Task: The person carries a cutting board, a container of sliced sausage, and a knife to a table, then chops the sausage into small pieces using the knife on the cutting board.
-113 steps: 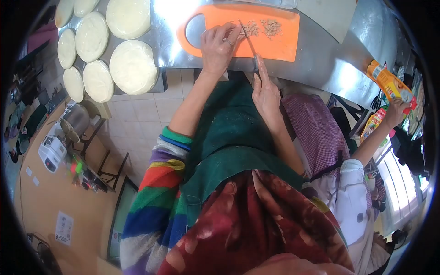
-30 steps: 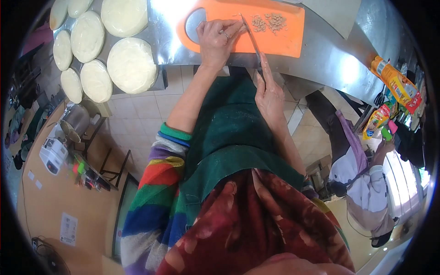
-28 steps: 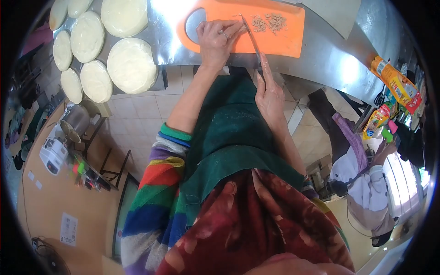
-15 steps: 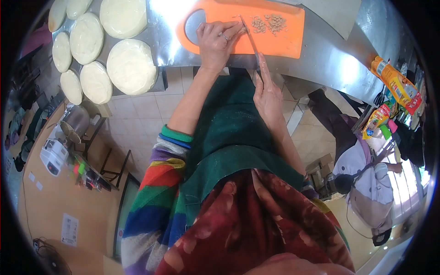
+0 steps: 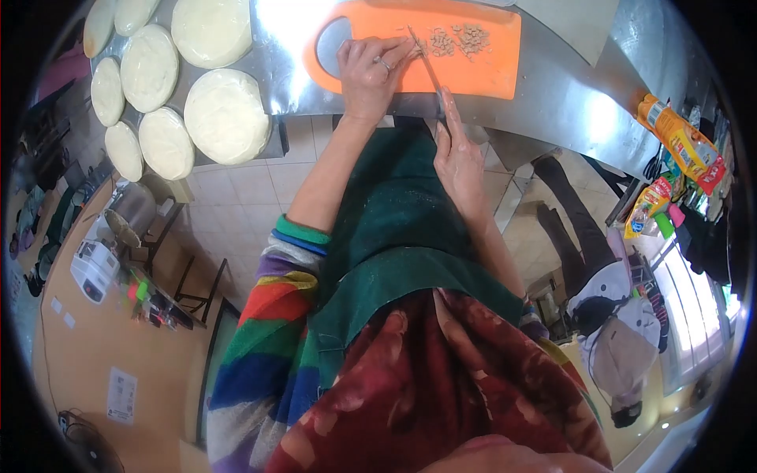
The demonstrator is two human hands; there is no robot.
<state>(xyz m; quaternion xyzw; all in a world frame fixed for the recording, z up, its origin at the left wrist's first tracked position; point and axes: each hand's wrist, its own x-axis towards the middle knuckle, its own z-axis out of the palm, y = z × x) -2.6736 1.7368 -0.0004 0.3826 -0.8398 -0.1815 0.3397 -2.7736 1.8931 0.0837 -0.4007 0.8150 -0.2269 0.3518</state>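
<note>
An orange cutting board (image 5: 489, 75) with an oval handle hole lies on the metal table. Small chopped brown pieces (image 5: 473, 39) are spread over its upper middle. My left hand (image 5: 371, 75) is at the board's left part, its fingertips pinched on a small brown piece beside the blade. In my right hand (image 5: 459, 154) is a knife (image 5: 427, 65), held by its handle at the table's front edge with the index finger stretched along it. The blade points up and to the left, its tip close to my left fingertips.
Several round, pale discs (image 5: 227, 117) stand left of the board on the metal table (image 5: 552, 102). A light sheet (image 5: 579, 24) lies at the back. Yellow packets (image 5: 682, 142) are at the right end. Another person (image 5: 619, 315) is in the background at right.
The nearby person at the right has moved away from the table into the background. The cut pieces extend further left toward my left fingertips, and the knife has shifted slightly.
</note>
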